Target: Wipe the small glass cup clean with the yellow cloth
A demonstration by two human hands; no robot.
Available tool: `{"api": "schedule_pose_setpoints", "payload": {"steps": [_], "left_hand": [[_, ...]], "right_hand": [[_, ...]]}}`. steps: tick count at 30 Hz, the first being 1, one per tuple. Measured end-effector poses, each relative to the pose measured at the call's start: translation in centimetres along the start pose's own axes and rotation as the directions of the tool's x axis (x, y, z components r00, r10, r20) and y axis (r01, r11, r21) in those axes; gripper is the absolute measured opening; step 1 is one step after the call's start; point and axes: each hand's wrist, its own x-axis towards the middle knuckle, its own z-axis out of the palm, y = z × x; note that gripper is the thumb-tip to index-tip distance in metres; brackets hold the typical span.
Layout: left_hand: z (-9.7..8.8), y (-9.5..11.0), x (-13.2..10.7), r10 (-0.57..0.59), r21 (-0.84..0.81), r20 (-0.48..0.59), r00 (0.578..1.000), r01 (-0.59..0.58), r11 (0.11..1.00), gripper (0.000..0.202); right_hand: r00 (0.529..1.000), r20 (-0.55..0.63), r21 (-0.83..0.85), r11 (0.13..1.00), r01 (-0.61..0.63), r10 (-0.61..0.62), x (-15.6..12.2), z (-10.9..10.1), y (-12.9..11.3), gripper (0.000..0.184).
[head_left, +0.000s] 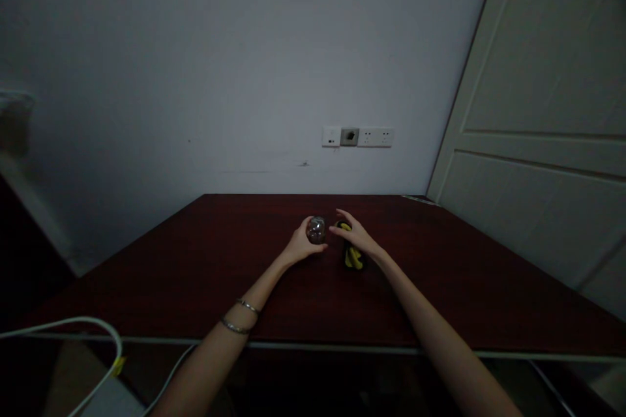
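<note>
Both of my arms reach out over a dark red table (pixel 205 273). My left hand (pixel 300 244) is curled round a small round shiny object (pixel 315 230), perhaps a glass or metal ball, that rests on the table. My right hand (pixel 353 231) hovers just right of it with its fingers spread, over a yellow and black object (pixel 353 257) lying on the table. I cannot make out what that object is in the dim light. Two bangles (pixel 242 315) sit on my left wrist.
A white wall rises behind the table, with a strip of sockets (pixel 357 137) on it. A white panelled door (pixel 542 143) stands at the right. A white cable (pixel 73 326) with a yellow tag loops near the table's front left edge.
</note>
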Motion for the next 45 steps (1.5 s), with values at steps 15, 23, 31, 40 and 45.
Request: {"api": "schedule_pose_setpoints", "payload": {"steps": [15,23,31,40,45], "left_hand": [[2.1,1.2,-1.3,0.018,-0.028,0.115,0.993,-0.015,0.999,0.09],[1.6,1.3,-0.9,-0.043,0.052,0.013,0.999,0.043,0.998,0.09],[1.1,0.3,-0.5,-0.015,0.029,-0.019,1.0,0.016,0.999,0.086],[1.3,0.9,-0.7,0.072,0.044,0.011,0.997,-0.073,0.996,0.089],[1.4,1.3,-0.7,0.037,0.06,0.002,0.999,-0.037,0.997,0.09]], "right_hand": [[0.926,-0.259,-0.122,0.96,0.252,-0.276,-1.1,1.4,-2.7,0.033],[0.92,-0.113,-0.066,0.927,0.369,-0.374,-1.6,1.3,-3.5,0.024],[0.845,0.049,-0.267,0.808,0.525,-0.532,-2.5,1.8,-4.0,0.03],[0.897,-0.138,-0.111,0.907,0.407,-0.42,-1.5,2.3,-2.7,0.024],[0.893,-0.113,-0.155,0.896,0.417,-0.435,-1.8,2.2,-2.7,0.026]]}}
